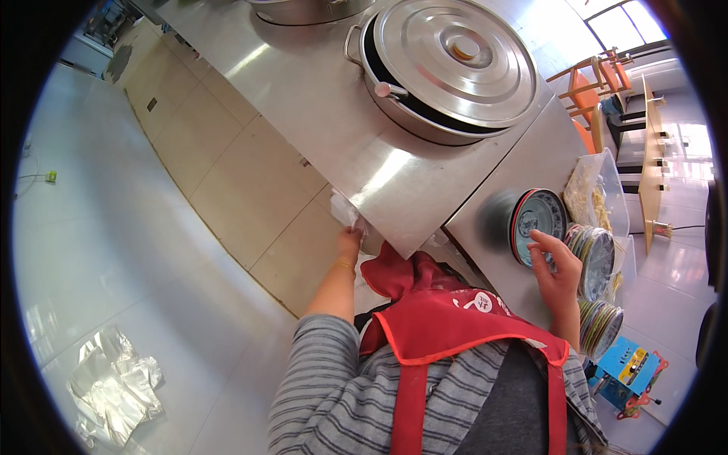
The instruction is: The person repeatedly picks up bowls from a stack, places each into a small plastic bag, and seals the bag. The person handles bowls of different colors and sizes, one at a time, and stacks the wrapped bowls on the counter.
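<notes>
My left hand (351,238) hangs low beside the corner of the stainless steel counter (318,108), its fingers closed on a thin whitish plastic bag (343,209). My right hand (554,261) is over the near rim of a stack of patterned bowls (537,219), thumb and fingers apart, holding nothing; whether a fingertip touches the bowl, I cannot tell. Right behind that hand stands a taller stack of bowls (597,264) on its side of the counter. A large steel pot (378,105) with its lid (421,45) set askew and a handle sticking out sits farther back.
Clear plastic bins (611,187) with pale food stand at the right, near another bowl stack (606,330) and a blue box (628,364). Another pot (313,11) is at the top. Crumpled foil (114,387) lies lower left. Orange chairs (583,91) stand beyond the counter.
</notes>
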Tool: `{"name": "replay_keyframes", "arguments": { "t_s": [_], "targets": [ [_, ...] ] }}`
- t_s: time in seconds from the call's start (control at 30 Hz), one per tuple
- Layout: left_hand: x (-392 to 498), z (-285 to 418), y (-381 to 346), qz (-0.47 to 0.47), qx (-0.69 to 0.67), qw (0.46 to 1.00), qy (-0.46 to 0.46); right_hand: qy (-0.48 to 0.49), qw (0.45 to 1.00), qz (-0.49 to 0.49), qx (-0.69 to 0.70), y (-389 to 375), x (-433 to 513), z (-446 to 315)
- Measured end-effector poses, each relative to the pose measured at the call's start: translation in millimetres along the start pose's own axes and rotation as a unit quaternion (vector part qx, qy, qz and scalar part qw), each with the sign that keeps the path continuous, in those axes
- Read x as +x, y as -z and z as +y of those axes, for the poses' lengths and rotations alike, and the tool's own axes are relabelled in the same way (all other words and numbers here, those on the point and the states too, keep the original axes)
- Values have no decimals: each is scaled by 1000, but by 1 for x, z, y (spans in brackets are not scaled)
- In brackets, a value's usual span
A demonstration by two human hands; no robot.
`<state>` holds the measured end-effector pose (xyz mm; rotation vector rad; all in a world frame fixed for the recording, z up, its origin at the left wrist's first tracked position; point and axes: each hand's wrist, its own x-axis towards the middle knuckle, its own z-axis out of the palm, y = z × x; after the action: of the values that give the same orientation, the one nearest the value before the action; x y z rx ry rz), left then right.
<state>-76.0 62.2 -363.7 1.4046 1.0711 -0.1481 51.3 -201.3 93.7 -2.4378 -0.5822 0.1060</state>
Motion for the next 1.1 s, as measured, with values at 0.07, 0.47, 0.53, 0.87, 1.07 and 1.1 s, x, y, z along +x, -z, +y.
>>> {"name": "replay_keyframes", "arguments": {
  "t_s": [0.07, 0.47, 0.53, 0.87, 1.07, 1.1],
  "targets": [
    [-21, 15, 19, -17, -21, 1000, -15, 17, 1000, -18, 11, -9, 4, -2],
    [-78, 92, 65, -135, -345, 922, 113, 107, 932, -324, 119, -146, 28, -19],
    [-85, 97, 58, -132, -390, 904, 114, 126, 908, -391, 79, -182, 30, -22],
    [-123, 90, 53, -99, -506, 852, 90, 95, 918, -384, -8, -291, -2, -10],
    [-153, 94, 61, -151, -557, 809, 118, 145, 919, -367, 0, -297, 4, -9],
    [-157, 91, 63, -169, -559, 806, 97, 135, 918, -372, 26, -294, 5, -11]
  ]
}}
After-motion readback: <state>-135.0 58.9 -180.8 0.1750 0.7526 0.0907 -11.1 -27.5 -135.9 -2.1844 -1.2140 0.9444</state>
